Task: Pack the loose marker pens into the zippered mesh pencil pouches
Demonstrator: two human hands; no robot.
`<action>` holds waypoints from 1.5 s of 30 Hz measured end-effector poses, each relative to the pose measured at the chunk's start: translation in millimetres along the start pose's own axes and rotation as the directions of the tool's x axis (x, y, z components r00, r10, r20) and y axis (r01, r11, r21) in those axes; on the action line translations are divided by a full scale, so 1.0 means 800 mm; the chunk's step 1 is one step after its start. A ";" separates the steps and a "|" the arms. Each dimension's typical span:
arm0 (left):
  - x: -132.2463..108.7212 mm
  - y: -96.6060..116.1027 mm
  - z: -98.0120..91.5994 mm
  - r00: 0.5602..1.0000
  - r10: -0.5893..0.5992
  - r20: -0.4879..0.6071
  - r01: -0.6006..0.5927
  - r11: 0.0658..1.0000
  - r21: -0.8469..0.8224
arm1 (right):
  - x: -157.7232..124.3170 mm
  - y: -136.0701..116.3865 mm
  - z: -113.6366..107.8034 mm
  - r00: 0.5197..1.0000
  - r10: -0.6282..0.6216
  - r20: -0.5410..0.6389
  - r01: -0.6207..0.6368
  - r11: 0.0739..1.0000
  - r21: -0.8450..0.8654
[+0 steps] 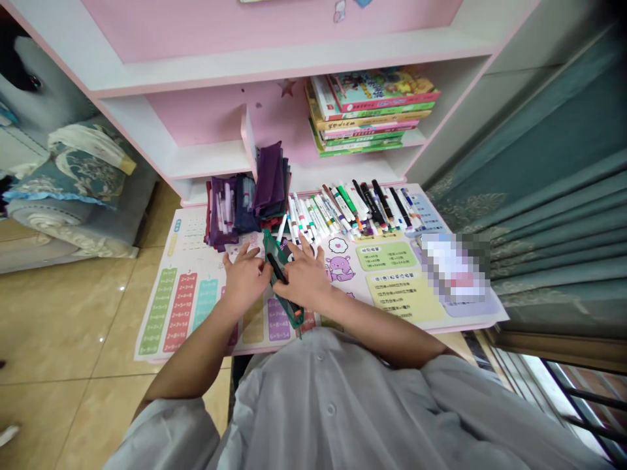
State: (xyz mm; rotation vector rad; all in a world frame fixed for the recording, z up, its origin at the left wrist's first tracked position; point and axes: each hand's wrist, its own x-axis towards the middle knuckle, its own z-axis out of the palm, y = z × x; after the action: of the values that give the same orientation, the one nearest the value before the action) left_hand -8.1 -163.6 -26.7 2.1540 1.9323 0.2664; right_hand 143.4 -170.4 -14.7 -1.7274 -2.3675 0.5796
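Note:
A narrow green pencil pouch (268,243) lies slantwise on the desk in front of my body, with a dark marker and a bit of orange showing in its see-through middle. My left hand (246,277) pinches its left edge with thumb and index finger, the other fingers raised. From the other side my right hand (307,277) holds the pouch, its thumb and index finger pressed on it and the remaining fingers spread. Just beyond both hands, a long row of loose markers (337,207) runs along the back of the desk.
Filled pouches, a purple one (223,212) among them, sit at the back left beside stacked purple and dark pouches (269,179). Books (372,117) are piled on the shelf. A blurred-out object (454,267) lies at the right, near the curtain (553,170). The printed desk mat (183,326) covers the desk.

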 end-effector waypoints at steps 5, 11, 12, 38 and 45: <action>0.001 -0.004 0.000 1.000 0.001 0.018 -0.001 1.000 0.022 | 0.021 -0.009 0.011 0.999 -0.031 -0.021 0.029 0.996 -0.089; 0.001 -0.012 0.003 1.000 0.012 0.000 -0.012 0.999 0.039 | 0.028 -0.011 0.030 0.998 -0.063 0.016 0.065 0.988 -0.139; 0.001 -0.012 0.003 1.000 0.009 -0.001 -0.009 0.999 0.041 | 0.027 -0.010 0.031 0.997 -0.071 0.006 0.072 0.989 -0.132; 0.004 -0.014 -0.001 0.999 -0.034 0.039 0.032 0.998 0.054 | 0.135 0.039 0.044 0.958 0.146 -0.248 -0.183 0.974 -0.135; 0.004 -0.012 -0.003 0.997 -0.048 0.055 0.044 0.997 0.060 | 0.131 0.041 0.036 0.959 0.173 -0.227 -0.198 0.976 -0.094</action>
State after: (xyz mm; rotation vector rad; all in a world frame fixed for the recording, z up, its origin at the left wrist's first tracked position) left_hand -17.3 -159.4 -26.8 2.1256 1.9790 0.1407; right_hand 128.5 -69.6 -64.6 -1.9657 -2.1422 0.2633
